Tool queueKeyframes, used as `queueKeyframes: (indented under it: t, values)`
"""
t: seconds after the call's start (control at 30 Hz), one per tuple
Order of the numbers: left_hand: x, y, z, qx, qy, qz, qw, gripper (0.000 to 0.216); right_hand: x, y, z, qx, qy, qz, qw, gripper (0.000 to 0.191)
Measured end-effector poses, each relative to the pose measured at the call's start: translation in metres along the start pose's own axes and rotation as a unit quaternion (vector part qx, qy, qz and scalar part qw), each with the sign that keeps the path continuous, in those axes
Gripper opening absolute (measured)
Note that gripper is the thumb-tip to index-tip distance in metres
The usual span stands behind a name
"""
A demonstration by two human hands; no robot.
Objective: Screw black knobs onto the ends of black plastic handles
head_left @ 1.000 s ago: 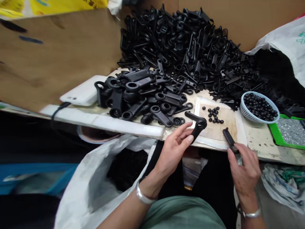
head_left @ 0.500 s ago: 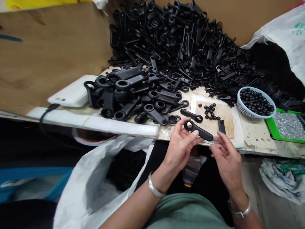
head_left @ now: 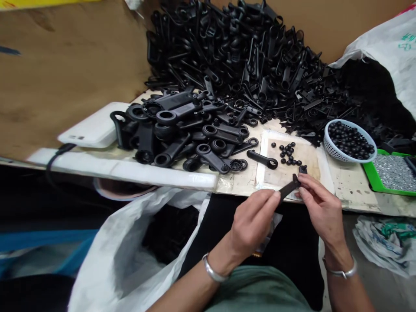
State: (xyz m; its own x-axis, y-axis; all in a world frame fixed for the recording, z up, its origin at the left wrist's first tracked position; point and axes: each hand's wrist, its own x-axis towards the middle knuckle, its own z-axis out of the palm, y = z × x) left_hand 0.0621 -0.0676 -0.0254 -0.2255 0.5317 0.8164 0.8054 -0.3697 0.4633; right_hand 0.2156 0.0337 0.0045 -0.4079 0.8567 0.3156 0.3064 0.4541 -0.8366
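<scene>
Turned from face-up to edge-on since half a second ago, the black lever [head_left: 287, 190] now slants above the near edge of the tabletop [head_left: 352, 186]. From where I stand, the left hand [head_left: 251, 221] pinches its near end, knuckles rolled upward, which probably keeps the piece steady; the right hand [head_left: 323, 212] has thumb and fingers gathered at the far end, though I can't tell whether they grip it or something smaller. Below, a green garment [head_left: 260, 288] covers the person's middle, and a white sack [head_left: 107, 251] gapes at the left, perhaps kept there for its nearness to the hands. Just beyond the lever, a small black piece [head_left: 303, 169] and loose beads [head_left: 286, 154] lie on a stained pad [head_left: 310, 151], likely to stop the beads wandering; a second lever [head_left: 260, 158] lies partly on it. To the right, a pale blue basket [head_left: 334, 152] of more beads and a green tray [head_left: 369, 175] of silvery bits [head_left: 390, 169] sit within easy reach, I'd say. Farther left, overlapping levers [head_left: 178, 113] lie beside a white device [head_left: 94, 125]; behind, a great black heap [head_left: 227, 52] rises before brown board [head_left: 308, 21], which seems to hold it in
</scene>
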Motion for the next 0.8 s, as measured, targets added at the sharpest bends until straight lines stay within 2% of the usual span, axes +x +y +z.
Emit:
queueKeyframes:
  t: [0.07,0.13,0.23,0.3,0.37,0.47,0.57,0.63,0.7,0.77,0.8]
  values:
    - [-0.002,-0.003,0.008,0.06,-0.022,0.094,0.994,0.036,0.003,0.003,-0.001,-0.029,0.026,-0.018,0.999,0.021]
    - [-0.002,-0.005,0.017,0.117,-0.072,0.128,0.982,0.035,0.003,0.007,-0.006,-0.071,0.076,-0.033,0.994,0.021]
    - [0.002,-0.002,0.026,0.181,-0.161,0.114,0.963,0.029,-0.005,0.016,-0.018,-0.16,0.136,-0.08,0.974,0.018]
    - [0.006,0.002,0.028,0.178,-0.222,0.081,0.955,0.026,-0.011,0.022,-0.023,-0.212,0.128,-0.112,0.962,0.018]
    - [0.01,0.004,0.025,0.156,-0.261,0.059,0.951,0.031,-0.016,0.026,-0.024,-0.25,0.09,-0.133,0.955,0.021]
    - [0.022,-0.004,0.015,0.171,-0.242,0.07,0.952,0.025,-0.019,0.027,-0.021,-0.267,0.059,-0.155,0.949,0.022]
    - [0.041,-0.023,0.006,0.269,-0.207,0.061,0.939,0.033,-0.02,0.026,-0.018,-0.25,0.076,-0.154,0.953,0.02]
    - [0.055,-0.037,0.006,0.317,-0.236,0.046,0.917,0.034,-0.021,0.027,-0.019,-0.237,0.089,-0.147,0.956,0.019]
    - [0.066,-0.048,0.008,0.325,-0.283,0.041,0.901,0.027,-0.022,0.028,-0.02,-0.227,0.097,-0.145,0.958,0.019]
    - [0.07,-0.055,0.012,0.301,-0.301,0.041,0.904,0.022,-0.024,0.028,-0.022,-0.218,0.102,-0.14,0.96,0.018]
    - [0.07,-0.055,0.012,0.278,-0.287,0.039,0.916,0.022,-0.025,0.028,-0.024,-0.211,0.107,-0.134,0.962,0.017]
